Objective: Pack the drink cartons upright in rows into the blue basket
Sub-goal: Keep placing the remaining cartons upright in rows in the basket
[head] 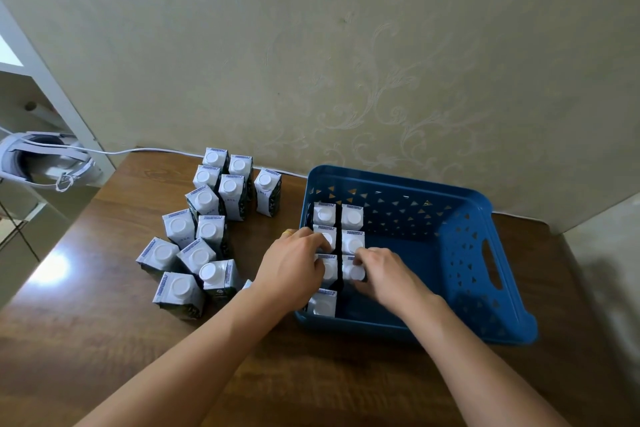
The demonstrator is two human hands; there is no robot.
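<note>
Both forearms come in from the bottom edge, bare, angled up and inward over the near rim of the blue basket [408, 328], which sits on the right half of the wooden worktop [104, 340], close to the wall.

Progress: approx a third done, judging by count. Inside the basket 7 drink cartons stand upright w/ white caps up, packed against its left wall in 2 rows running front to back. Left row looks like 4, incl. the nearest carton [323, 303] by the front wall. Right row looks like 3, so the front slot of that row is open. Rest of the basket floor, centre and right side, is bare blue.

Left to do: the loose cartons [204, 236] clustered on the worktop left of the basket, approx 13 visible, one more partly hidden behind the left wrist. Most upright; the near one [218, 276] leans a bit.

Hands:
- Left hand [294, 262], ring on one finger, reaches over the basket's left wall, fingers curled down onto the tops of the 2nd and 3rd cartons of the left row. Pressing or steadying them rather than lifting, I'd guess; can't tell if it's a real grip.
- Right hand [384, 272] is inside the basket, fingers closed round the carton [355, 270] at the front of the right row, near its cap. Looks like it's being seated or nudged tight against its neighbours.
</note>
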